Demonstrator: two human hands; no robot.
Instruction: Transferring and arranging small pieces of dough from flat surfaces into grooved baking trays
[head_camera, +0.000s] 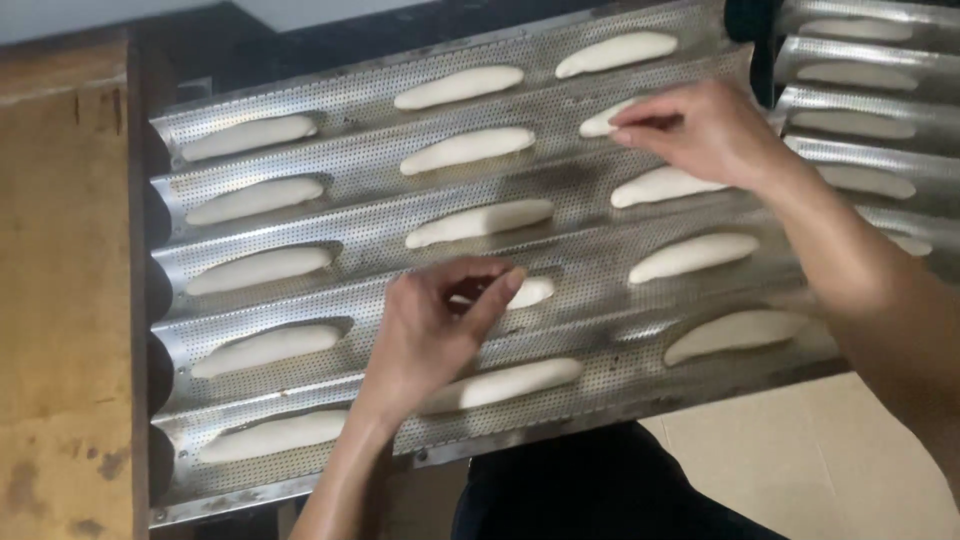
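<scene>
A perforated metal baguette tray (560, 225) with five long grooves fills most of the frame, tilted so its right end rises toward the upper right. Pale dough pieces lie in the grooves in three rough columns.

The left hand (435, 325) sits at the lower centre of the frame, over the fourth groove from the top. Its thumb and fingers are drawn together, pinching the left end of a short dough piece (530, 292) whose right end shows just beyond the fingertips.

The right hand (700, 130) is at the upper right, over the second groove. Its fingers are bent and gathered, the tips touching the right end of another dough piece (605, 122) that pokes out to the left of the hand.

A second tray (860, 95) with more dough strips lies at the far right edge. A worn wooden surface (60, 300) runs down the left side of the frame, and a pale floor (820, 460) shows at the lower right.
</scene>
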